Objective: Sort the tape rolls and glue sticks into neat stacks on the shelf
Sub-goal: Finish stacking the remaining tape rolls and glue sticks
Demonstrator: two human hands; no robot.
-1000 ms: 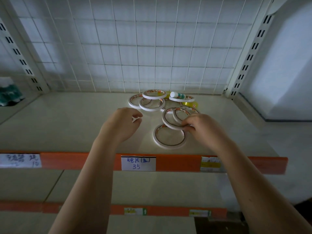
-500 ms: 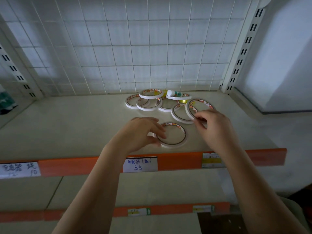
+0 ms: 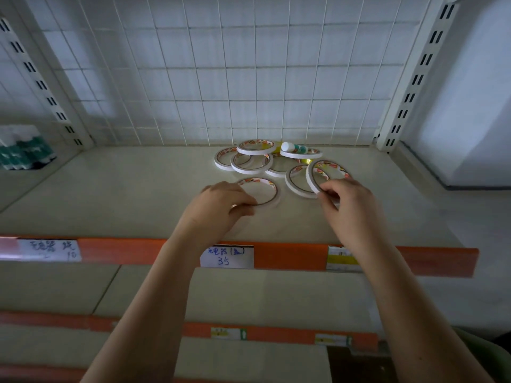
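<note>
From the head camera, a pale shelf point(image 3: 110, 194) with an orange front edge point(image 3: 290, 257) runs across the frame, backed by a white wire grid point(image 3: 249, 78) between slotted uprights.

The left hand point(image 3: 218, 208) lies palm down on the shelf, its curled fingers point(image 3: 243, 203) touching the near left rim of a white tape roll point(image 3: 260, 190) that lies flat, apart from the main heap. Whether the fingers actually pinch that rim cannot be made out; they rest on it.

The right hand point(image 3: 351, 205) pinches the near edge of a second tape roll point(image 3: 320, 172) between thumb and fingers and holds it tilted up on its edge, its open ring facing left. That tilted roll overlaps another tape roll point(image 3: 293, 183) lying flat just beside it.

Behind these, near the grid, sits a loose heap of tape rolls point(image 3: 249, 161), overlapping and partly stacked, one of them point(image 3: 255, 146) raised on top of the others. A glue stick point(image 3: 294, 147) with a white cap and a green label lies on its side across the rear right of the heap, resting on a roll. A bit of yellow point(image 3: 307, 161) shows beneath it; what it is cannot be told.

On the orange edge are a handwritten white label reading 35 point(image 3: 226, 257), another handwritten label point(image 3: 49, 250) at the left, and a yellow printed tag point(image 3: 341, 258). Green and white bottles point(image 3: 25, 150) stand on the neighbouring shelf at far left, blurred. A lower shelf point(image 3: 249, 291) with its own orange edge lies below.
</note>
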